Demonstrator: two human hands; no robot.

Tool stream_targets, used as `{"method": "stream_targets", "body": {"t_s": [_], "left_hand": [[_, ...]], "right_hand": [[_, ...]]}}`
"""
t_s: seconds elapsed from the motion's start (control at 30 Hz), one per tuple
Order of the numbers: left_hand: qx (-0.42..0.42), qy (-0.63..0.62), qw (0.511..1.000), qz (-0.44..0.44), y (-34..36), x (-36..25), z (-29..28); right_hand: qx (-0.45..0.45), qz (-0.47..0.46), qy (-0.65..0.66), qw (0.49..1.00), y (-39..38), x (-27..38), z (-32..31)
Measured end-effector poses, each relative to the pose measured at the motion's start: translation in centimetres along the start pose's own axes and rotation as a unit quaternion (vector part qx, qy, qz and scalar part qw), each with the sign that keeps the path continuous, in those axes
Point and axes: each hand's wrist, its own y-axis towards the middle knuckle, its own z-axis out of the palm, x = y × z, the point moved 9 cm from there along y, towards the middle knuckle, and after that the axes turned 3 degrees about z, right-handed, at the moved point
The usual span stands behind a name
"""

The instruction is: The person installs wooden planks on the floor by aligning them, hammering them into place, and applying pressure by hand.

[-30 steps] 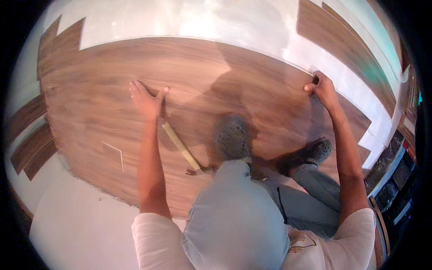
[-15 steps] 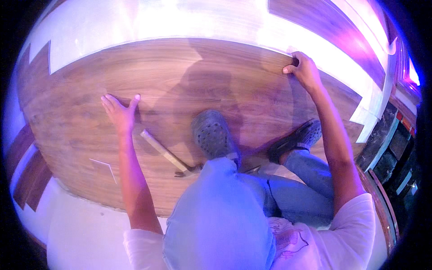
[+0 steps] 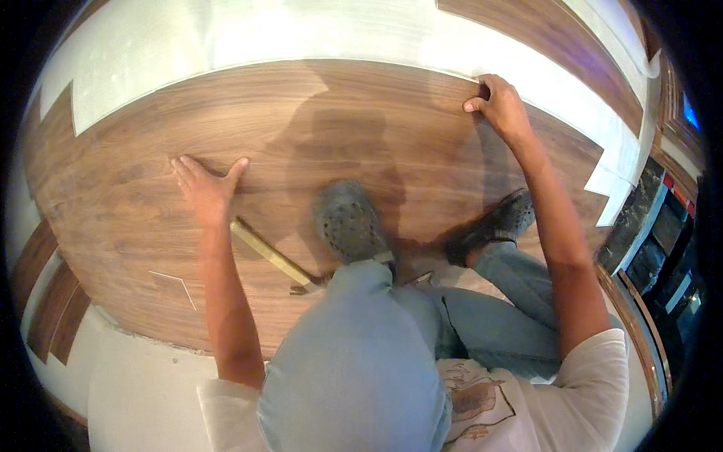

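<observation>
My left hand (image 3: 205, 188) lies on the wood-grain floor planks (image 3: 256, 143) at the left, fingers stretched and thumb spread away from them. At the far right, my right hand (image 3: 498, 107) is curled at the outer edge of a floor plank (image 3: 399, 87). Its thumb rests on top and its fingers bend over that edge, with the fingertips partly hidden. Beside my left forearm lies a hammer (image 3: 269, 252), its pale handle slanting toward my knee. The hammer's dark head is partly hidden by my leg.
My dark clog-style shoes (image 3: 350, 222) stand on the planks. Pale underlayment (image 3: 316, 38) runs beyond the stepped plank edge. More planks (image 3: 557, 45) lie at the far right, and loose pieces (image 3: 56, 313) at the left. A small white-edged corner (image 3: 177, 279) shows near my left forearm.
The light has turned from purple to a warmer white. My left thumb has spread slightly farther to the right. My right hand keeps its hold at the plank's edge.
</observation>
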Motion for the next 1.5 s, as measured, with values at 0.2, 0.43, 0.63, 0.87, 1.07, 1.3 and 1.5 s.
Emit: {"method": "stream_targets", "body": {"t_s": [0.2, 0.43, 0.63, 0.87, 1.07, 1.3, 1.5], "left_hand": [[-0.036, 0.006, 0.999, 0.022, -1.1, -3.9, -0.5], [-0.048, 0.026, 0.996, 0.063, -1.5, -5.5, -0.1], [-0.012, -0.024, 0.968, 0.249, -3.3, -16.3, -1.4], [-0.001, -0.061, 0.933, 0.356, -3.7, -20.7, -1.5], [0.0, -0.061, 0.91, 0.411, -4.3, -24.7, -3.5], [0.017, -0.041, 0.9, 0.433, -1.7, -29.7, -3.7], [0.028, -0.032, 0.907, 0.42, -3.1, -30.2, -2.6]], "right_hand": [[-0.029, -0.066, -0.086, 0.994, -0.2, 0.6, 0.3], [0.009, -0.048, -0.087, 0.995, 0.6, -0.1, 0.8], [0.06, -0.11, -0.115, 0.985, 0.9, 1.4, 0.5], [0.035, -0.153, -0.109, 0.982, 0.1, -0.2, 0.9], [0.034, -0.138, -0.152, 0.978, -1.5, 1.5, 0.2], [0.057, -0.145, -0.167, 0.974, -0.2, 1.1, 0.7], [0.068, -0.137, -0.113, 0.982, -0.7, -0.4, 1.8]]}}
